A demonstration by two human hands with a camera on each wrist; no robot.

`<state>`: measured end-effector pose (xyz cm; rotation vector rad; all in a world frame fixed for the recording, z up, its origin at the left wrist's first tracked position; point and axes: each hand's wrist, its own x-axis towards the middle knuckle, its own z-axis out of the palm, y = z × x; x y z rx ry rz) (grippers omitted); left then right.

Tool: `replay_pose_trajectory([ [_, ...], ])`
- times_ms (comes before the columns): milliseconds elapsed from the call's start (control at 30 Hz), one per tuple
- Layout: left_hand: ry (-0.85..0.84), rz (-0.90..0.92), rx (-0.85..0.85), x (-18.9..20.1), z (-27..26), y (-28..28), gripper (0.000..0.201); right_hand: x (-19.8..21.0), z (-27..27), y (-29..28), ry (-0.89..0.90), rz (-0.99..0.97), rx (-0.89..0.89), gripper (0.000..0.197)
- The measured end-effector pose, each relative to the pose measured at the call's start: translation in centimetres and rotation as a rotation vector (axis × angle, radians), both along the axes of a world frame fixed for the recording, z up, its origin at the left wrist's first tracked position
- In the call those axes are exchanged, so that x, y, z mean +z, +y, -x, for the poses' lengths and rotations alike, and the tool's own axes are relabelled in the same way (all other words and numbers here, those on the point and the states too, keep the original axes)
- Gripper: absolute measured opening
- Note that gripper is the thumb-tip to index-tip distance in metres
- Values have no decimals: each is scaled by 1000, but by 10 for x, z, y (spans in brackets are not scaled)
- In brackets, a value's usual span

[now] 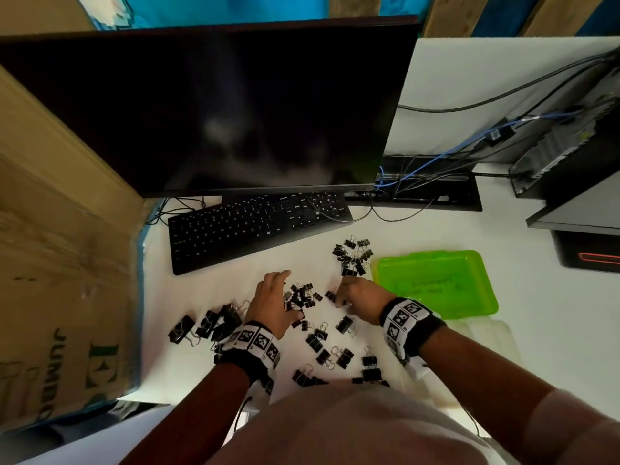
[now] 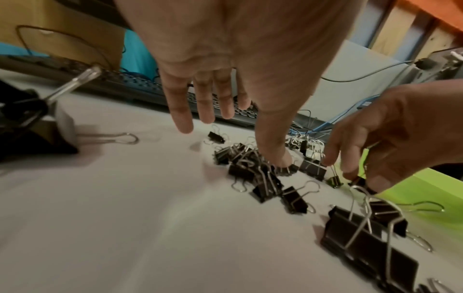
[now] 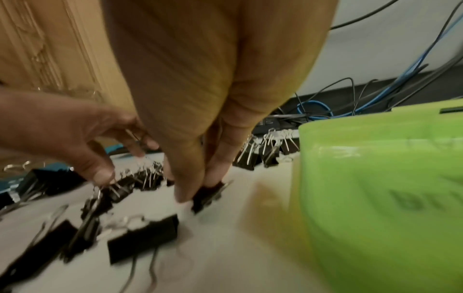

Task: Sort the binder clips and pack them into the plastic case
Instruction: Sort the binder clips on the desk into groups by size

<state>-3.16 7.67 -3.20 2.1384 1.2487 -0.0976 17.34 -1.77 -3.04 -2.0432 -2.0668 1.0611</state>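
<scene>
Dozens of clips: black binder clips (image 1: 315, 337) are scattered on the white bench (image 1: 536, 330), all around both hands, in a few sizes.
Left hand: the left hand (image 1: 273, 305) has fingers spread and fairly straight; in the left wrist view its thumb tip presses down into the small-clip pile (image 2: 253, 168) right under it. Not gripping anything, as far as I can see.
Right hand: the right hand (image 1: 359, 298) has thumb and fingers pinched on one small clip (image 3: 208, 195) down at bench level, just right of the left hand's pile.
Sorted piles: bigger clips (image 1: 208, 325) are heaped just left of the left wrist; a medium bunch (image 1: 352, 256) sits beyond the right hand.
Plastic case: the green plastic case (image 1: 436, 283) is immediately right of the right hand. Can't tell if any clips are in it yet.
Handling guess: light, hard metal, nothing fragile, but the wire handles flop and hook onto each other, so a pile may come up in clumps. I'd pinch the black body across its flat sides, not the loops.
Stage: looks like sorting, packing not started.
</scene>
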Motion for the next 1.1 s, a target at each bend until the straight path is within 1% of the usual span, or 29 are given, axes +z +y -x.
replay_pose_trajectory([
  [133,-55,88,66,-4,5,-3,76,12,-9,7,25,-13,-21,23],
  [267,-128,137,110,-5,4,-4,70,12,-28,27,-30,-130,-88,37],
  [367,-146,141,125,-5,5,-2,70,12,-35,33,-84,-122,-96,41],
  [433,-140,112,124,-7,7,-2,67,16,-31,30,-154,-121,-57,37],
  [467,-140,105,114,-8,8,-2,64,17,-25,28,-178,-146,-23,32],
  [533,-146,117,81,-10,9,-3,52,18,-10,24,-165,-170,40,23],
  [633,-156,120,45,-13,7,-5,39,10,10,25,-123,-75,70,24],
  [733,-177,114,72,-15,8,-7,34,-3,17,28,-89,-44,52,31],
  [800,-207,121,104,-15,10,-6,34,-7,15,28,-62,-44,19,36],
  [900,-239,92,147,-15,16,-5,42,-1,4,32,10,-144,-77,27],
  [1000,-228,45,174,-14,18,-2,56,9,-13,37,45,-310,-243,22],
  [1067,-208,37,174,-12,17,0,67,12,-24,42,25,-370,-305,22],
  [1100,-200,33,171,-11,16,1,72,13,-29,43,12,-369,-319,23],
])
